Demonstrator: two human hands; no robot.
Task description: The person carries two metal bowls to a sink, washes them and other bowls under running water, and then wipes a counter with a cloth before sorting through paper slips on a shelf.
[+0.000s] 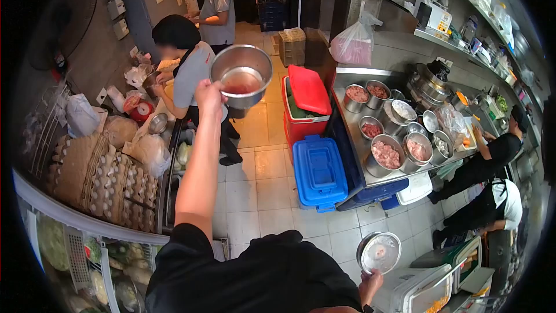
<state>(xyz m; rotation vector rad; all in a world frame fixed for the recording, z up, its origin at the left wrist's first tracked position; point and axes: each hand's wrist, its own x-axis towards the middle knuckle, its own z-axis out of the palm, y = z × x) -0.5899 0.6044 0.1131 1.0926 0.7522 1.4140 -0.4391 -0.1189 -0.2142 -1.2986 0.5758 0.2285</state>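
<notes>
My left arm stretches forward, and my left hand (209, 99) is closed on the rim of a steel pot (240, 90). The pot is tilted toward me, with a little reddish residue inside. Down at my right side, my right hand (371, 285) grips a round, shallow metal pot lid (381, 253) by its near edge. A pale smear marks the middle of the lid. Its far side overlaps a second round metal edge, which I cannot make out fully. To the right of my outstretched arm, a blue lidded bin (320, 172) stands on the floor.
Several pots of raw meat (387, 155) crowd the steel counter (373, 181) at right. Egg trays (110, 182) fill the left counter. A red cooler (307, 101) stands mid-floor. Two co-workers (194, 75) work at front left, two more (498, 150) at right. White bins (411, 290) sit beside my right hand.
</notes>
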